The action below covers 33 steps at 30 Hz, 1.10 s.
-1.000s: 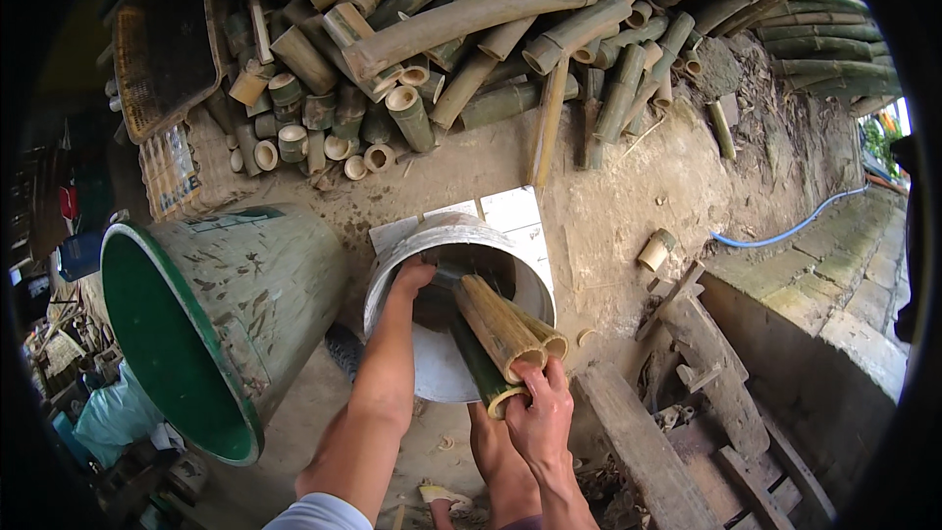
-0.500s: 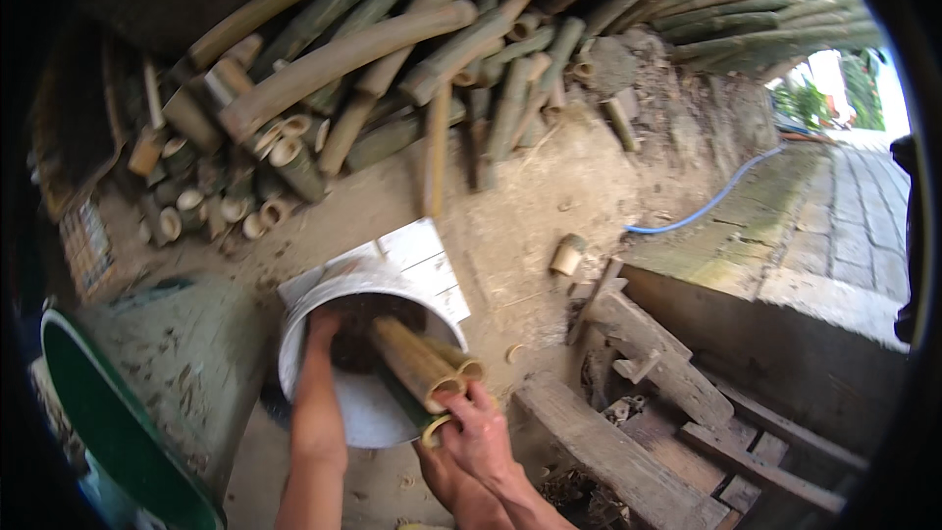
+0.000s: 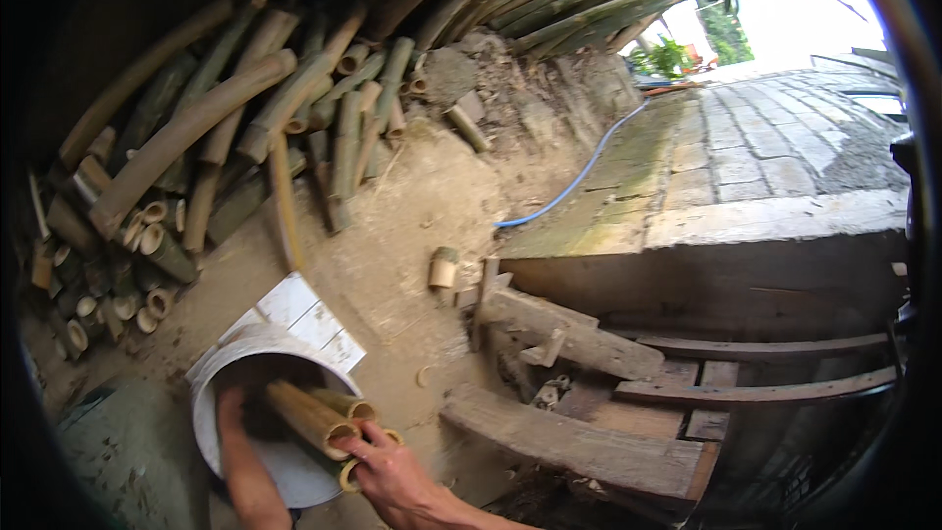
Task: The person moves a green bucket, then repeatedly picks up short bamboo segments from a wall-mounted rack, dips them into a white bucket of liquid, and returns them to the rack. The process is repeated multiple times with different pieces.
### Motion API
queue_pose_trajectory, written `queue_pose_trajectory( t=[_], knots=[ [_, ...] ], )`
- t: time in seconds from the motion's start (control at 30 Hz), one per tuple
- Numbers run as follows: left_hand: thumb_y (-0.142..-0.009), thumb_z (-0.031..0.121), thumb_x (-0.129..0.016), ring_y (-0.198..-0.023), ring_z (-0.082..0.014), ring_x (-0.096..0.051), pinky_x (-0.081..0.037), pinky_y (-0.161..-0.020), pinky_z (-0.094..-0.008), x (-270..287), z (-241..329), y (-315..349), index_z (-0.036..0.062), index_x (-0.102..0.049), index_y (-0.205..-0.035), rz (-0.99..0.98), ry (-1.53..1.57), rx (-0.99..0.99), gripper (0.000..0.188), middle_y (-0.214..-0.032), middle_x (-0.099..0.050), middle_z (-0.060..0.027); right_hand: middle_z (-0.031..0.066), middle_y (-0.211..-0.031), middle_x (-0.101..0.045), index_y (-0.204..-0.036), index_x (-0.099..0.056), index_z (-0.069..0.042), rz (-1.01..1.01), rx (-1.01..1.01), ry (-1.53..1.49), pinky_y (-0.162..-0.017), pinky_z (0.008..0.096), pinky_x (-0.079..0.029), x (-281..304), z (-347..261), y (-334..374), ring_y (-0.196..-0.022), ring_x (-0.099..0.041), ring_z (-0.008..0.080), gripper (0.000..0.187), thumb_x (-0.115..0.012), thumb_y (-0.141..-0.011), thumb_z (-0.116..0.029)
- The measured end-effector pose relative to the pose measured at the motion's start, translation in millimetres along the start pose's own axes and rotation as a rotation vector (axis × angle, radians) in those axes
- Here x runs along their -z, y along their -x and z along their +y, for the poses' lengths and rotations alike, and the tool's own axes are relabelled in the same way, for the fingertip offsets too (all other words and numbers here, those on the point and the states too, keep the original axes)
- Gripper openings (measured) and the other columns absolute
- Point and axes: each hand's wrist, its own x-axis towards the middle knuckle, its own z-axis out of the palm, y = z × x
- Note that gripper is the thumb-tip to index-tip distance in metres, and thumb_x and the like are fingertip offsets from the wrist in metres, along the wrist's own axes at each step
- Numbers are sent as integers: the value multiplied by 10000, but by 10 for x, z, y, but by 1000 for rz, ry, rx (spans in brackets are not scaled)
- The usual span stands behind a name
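Observation:
A white bucket lies tipped with its mouth toward me. My left hand reaches into it along the left side; its fingers are lost in the dark interior. Several cut bamboo tubes slant out of the mouth on the right, their hollow ends facing me. My right hand has its fingers closed on these open ends, with the thumb side against a tube rim. Beneath the bucket's far side lies a white tiled board.
Stacked bamboo poles and cut pieces fill the far left. A short bamboo piece stands on the dirt floor. A blue hose runs toward the paved ground. Wooden planks lie at the right. A greenish sheet borders the left.
The view has swung to the right, so the bucket, hands and bamboo pile appear farther left. My right hand still grips the tubes, and my left stays in the bucket.

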Motion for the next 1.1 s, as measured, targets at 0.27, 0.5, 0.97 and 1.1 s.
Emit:
queue_pose_trajectory(
  t=[0.27, 0.5, 0.97, 1.1],
  knots=[
    [-868, 140, -627, -1271, -340, -581, -427, -1116, -442, -205, 206, 317, 53, -616, -1359, 44, -217, -358, 499, -1365, -637, -157, 186, -1338, -560, -1240, -662, -172, 79, 75, -8, -859, 456, -577, 19, 141, 53, -1073, -647, 427, 534, -608, -758, 51],
    [-916, 263, -640, -1429, -301, -401, -355, -1141, -511, -19, 619, 799, 164, -269, -1614, -76, 227, 312, 797, -1629, -345, -111, 147, -1085, -666, -1073, -730, -81, 110, 73, 19, -803, 384, -577, 121, -14, 45, -961, -694, 356, 322, -674, -782, 45],
    [-914, 247, -641, -1486, -315, -355, -282, -1234, -376, -111, 486, 356, 27, -435, -1512, 111, -410, 76, 670, -1580, -398, -221, 188, -1118, -625, -1034, -696, -51, 43, 58, 49, -724, 405, -568, 23, 36, -249, -871, -674, 363, 332, -631, -734, 76],
    [-920, 183, -618, -1452, -326, -410, -348, -1194, -395, -201, 560, 531, 36, -467, -1493, 165, -501, 75, 610, -1547, -453, -215, 190, -1118, -625, -1035, -693, -40, 50, 32, -4, -709, 399, -569, 82, -35, -241, -859, -677, 353, 340, -618, -727, 85]
  ],
)
